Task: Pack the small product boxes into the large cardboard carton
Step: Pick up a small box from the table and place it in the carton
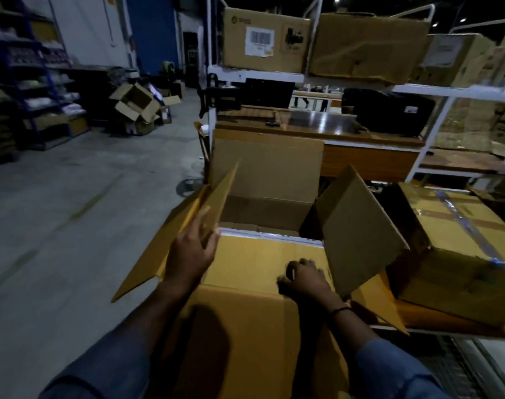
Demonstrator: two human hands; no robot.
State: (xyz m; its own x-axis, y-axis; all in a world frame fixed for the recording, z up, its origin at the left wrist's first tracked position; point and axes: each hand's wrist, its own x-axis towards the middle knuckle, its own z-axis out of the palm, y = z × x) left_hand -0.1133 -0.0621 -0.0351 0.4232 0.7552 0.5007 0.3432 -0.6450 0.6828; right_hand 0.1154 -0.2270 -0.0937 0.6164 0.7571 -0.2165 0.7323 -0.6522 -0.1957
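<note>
A large cardboard carton (pixel 257 263) stands right in front of me, its top partly open. The near flap lies folded down over the opening. My right hand (pixel 304 279) rests on that flap with the fingers curled. My left hand (pixel 193 246) is at the left flap (pixel 205 203), fingers spread against its inner face; that flap stands tilted up. The right flap (pixel 358 228) and the far flap (pixel 267 165) stand up too. Through the gap beyond the near flap, tops of small brown boxes (pixel 257 228) show inside, too dark to tell apart.
A taped, closed carton (pixel 458 240) sits close on the right. Behind stand a wooden counter (pixel 317 125) and white shelving with big cartons (pixel 267 38). Concrete floor (pixel 72 211) lies to the left, with a heap of open boxes (pixel 139 105) and blue racks further back.
</note>
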